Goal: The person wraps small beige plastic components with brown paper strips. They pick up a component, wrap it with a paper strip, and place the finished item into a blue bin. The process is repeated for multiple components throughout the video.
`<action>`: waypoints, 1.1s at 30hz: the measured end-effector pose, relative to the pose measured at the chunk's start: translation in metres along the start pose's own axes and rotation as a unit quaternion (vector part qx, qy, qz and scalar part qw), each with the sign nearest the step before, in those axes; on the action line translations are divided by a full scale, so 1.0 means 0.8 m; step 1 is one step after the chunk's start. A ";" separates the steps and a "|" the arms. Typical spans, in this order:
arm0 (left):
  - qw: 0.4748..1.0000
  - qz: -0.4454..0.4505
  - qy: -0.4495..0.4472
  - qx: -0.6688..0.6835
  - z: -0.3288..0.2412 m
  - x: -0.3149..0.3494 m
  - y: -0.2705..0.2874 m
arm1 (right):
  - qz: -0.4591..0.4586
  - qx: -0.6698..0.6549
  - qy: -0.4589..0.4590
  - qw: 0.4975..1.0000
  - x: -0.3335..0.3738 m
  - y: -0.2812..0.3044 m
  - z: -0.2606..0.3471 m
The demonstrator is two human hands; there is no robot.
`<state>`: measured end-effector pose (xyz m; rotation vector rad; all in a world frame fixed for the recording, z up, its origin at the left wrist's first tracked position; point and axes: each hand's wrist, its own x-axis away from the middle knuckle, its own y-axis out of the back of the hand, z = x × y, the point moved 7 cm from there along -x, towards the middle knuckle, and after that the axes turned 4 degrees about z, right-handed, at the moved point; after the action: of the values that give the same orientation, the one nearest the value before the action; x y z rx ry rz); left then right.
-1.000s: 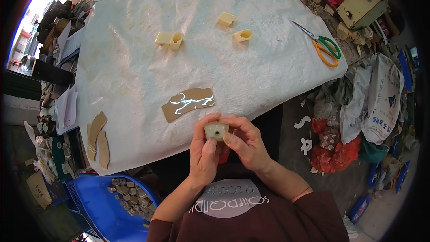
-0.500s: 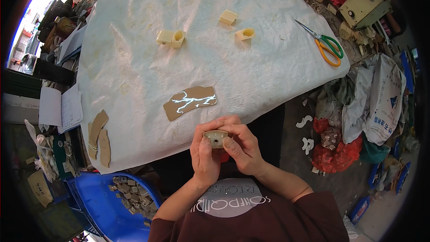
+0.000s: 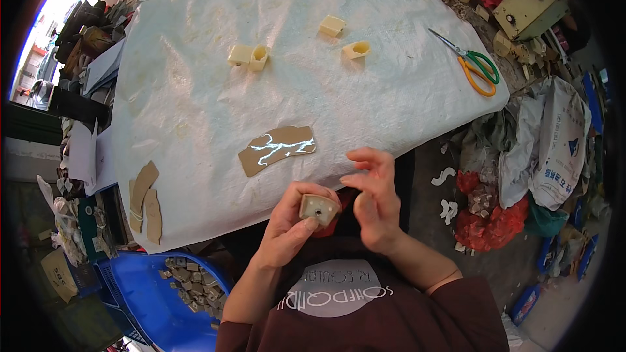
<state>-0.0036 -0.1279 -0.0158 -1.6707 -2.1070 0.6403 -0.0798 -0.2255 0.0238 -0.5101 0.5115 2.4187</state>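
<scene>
My left hand (image 3: 287,221) is closed round a small beige block (image 3: 319,208) with a dark hole in its face, held at the near edge of the table. To its right my right hand (image 3: 376,199) is off the block, fingers apart and curved, with nothing seen in them. Just beyond my hands a brown cardboard piece (image 3: 277,150), streaked with shiny white glue-like lines, lies on the white table cover (image 3: 195,104). Farther back stand cream hollow blocks: a touching pair (image 3: 240,55) at left, and two separate ones (image 3: 333,25) at right.
Orange-and-green scissors (image 3: 479,73) lie at the table's right edge. More cardboard strips (image 3: 145,199) rest at the left corner. A blue bin (image 3: 153,300) of small grey-brown blocks stands below left. Plastic bags (image 3: 492,215) crowd the floor at right, under a control box (image 3: 531,3).
My right hand has let go of the block and moved right, its fingers spreading. The left hand keeps the block, now tilted. Pages of the notebook at left have lifted.
</scene>
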 end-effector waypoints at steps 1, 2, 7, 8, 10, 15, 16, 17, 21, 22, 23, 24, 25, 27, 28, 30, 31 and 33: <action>0.999 0.013 0.041 0.002 0.003 0.003 -0.002 | 0.028 -0.125 -0.057 0.990 -0.001 -0.003 -0.013; 0.996 0.026 0.082 0.003 0.008 0.004 -0.006 | 0.054 -0.247 -0.112 0.961 -0.002 -0.009 -0.025; 0.995 0.025 0.083 -0.041 0.013 -0.002 -0.011 | 0.209 -0.558 -0.289 0.749 0.011 -0.064 -0.041; 0.996 0.018 0.082 -0.023 0.015 -0.003 -0.011 | 0.213 -0.554 -0.281 0.754 0.012 -0.062 -0.044; 0.997 0.001 0.080 0.010 0.017 -0.002 -0.010 | 0.223 -0.549 -0.264 0.761 0.009 -0.059 -0.048; 0.993 -0.022 0.110 0.029 0.016 0.001 -0.016 | 0.301 -0.391 -0.170 0.853 -0.006 -0.039 -0.039; 0.992 -0.032 0.117 0.029 0.015 0.001 -0.017 | 0.304 -0.365 -0.151 0.867 -0.008 -0.036 -0.035; 0.992 -0.031 0.117 0.031 0.017 0.001 -0.016 | 0.289 -0.359 -0.161 0.873 -0.008 -0.034 -0.037; 0.993 -0.033 0.114 0.027 0.025 -0.002 -0.007 | 0.195 -0.410 -0.245 0.857 0.009 -0.044 -0.043; 0.993 -0.037 0.111 0.023 0.023 -0.002 -0.004 | 0.164 -0.442 -0.275 0.838 0.014 -0.048 -0.047; 0.993 -0.047 0.112 0.014 0.020 -0.003 -0.004 | 0.182 -0.468 -0.297 0.812 0.015 -0.052 -0.042; 0.992 -0.058 0.112 0.005 0.014 -0.003 -0.006 | 0.169 -0.502 -0.295 0.796 0.016 -0.054 -0.041; 0.991 -0.067 0.113 -0.002 0.012 -0.003 -0.006 | 0.153 -0.534 -0.293 0.778 0.021 -0.056 -0.041; 0.993 -0.056 0.107 -0.011 0.011 -0.001 -0.005 | 0.146 -0.544 -0.279 0.778 0.024 -0.058 -0.042; 0.993 -0.048 0.105 -0.014 0.012 -0.001 -0.005 | 0.152 -0.521 -0.268 0.796 0.026 -0.057 -0.045; 0.992 -0.041 0.117 -0.023 0.016 -0.003 -0.007 | 0.159 -0.456 -0.254 0.838 0.029 -0.051 -0.047; 0.991 -0.037 0.124 -0.027 0.018 -0.004 -0.008 | 0.160 -0.411 -0.251 0.862 0.030 -0.046 -0.046; 0.992 -0.048 0.113 -0.032 0.015 -0.001 -0.007 | 0.170 -0.354 -0.243 0.887 0.025 -0.043 -0.039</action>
<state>-0.0144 -0.1311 -0.0228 -1.5809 -2.0501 0.3397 -0.0652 -0.2049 -0.0202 -0.0698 -0.5735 2.8989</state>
